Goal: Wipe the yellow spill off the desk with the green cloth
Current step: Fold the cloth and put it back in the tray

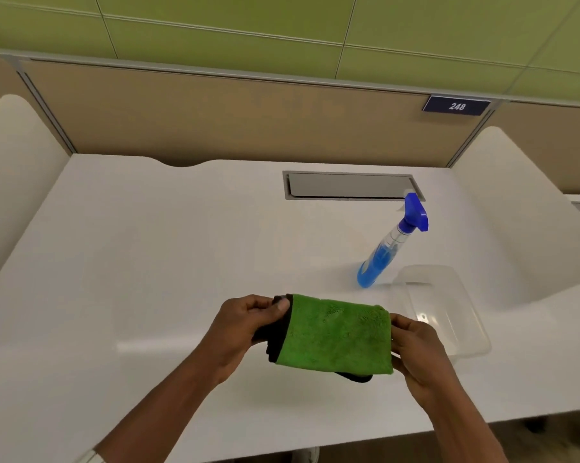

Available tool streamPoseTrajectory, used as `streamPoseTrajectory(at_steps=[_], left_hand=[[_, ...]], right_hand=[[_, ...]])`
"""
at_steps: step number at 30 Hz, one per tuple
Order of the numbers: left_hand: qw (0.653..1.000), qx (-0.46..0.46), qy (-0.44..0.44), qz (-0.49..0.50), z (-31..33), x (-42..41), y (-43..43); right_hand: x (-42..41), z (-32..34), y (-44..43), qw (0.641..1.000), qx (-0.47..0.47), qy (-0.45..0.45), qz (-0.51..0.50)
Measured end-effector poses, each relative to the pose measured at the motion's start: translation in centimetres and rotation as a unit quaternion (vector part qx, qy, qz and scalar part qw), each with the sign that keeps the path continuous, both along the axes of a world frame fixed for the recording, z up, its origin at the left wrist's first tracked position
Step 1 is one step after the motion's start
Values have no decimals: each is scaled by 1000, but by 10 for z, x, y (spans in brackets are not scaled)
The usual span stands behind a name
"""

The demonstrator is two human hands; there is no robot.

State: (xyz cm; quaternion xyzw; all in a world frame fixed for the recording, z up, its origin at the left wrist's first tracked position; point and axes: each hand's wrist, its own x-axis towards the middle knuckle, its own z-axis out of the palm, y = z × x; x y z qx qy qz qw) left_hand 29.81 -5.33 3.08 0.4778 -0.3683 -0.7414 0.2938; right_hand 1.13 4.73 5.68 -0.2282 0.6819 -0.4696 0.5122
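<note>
Both hands' fingers pinch the folded green cloth (335, 335) above the desk (148, 262), beside a clear tub (462, 329).

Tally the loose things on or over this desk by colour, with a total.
Green: 1, the green cloth, held by the left hand and the right hand
Blue: 1, the spray bottle
Clear: 1, the plastic container
Total: 3
</note>
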Motion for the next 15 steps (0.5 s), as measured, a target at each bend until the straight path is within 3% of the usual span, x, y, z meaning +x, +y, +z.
streamPoseTrajectory(at_steps=[3,8,15], left_hand=[[998,-35,-57,7,-8,-4,-3],[997,-48,-58,22,-9,-23,-4],[991,-90,-102,-8,-9,-78,5]], right_hand=[[2,1,7,999,-5,-27,-32],[-7,4,23,987,-60,-105,-104],[-47,4,51,995,-47,-36,-76]])
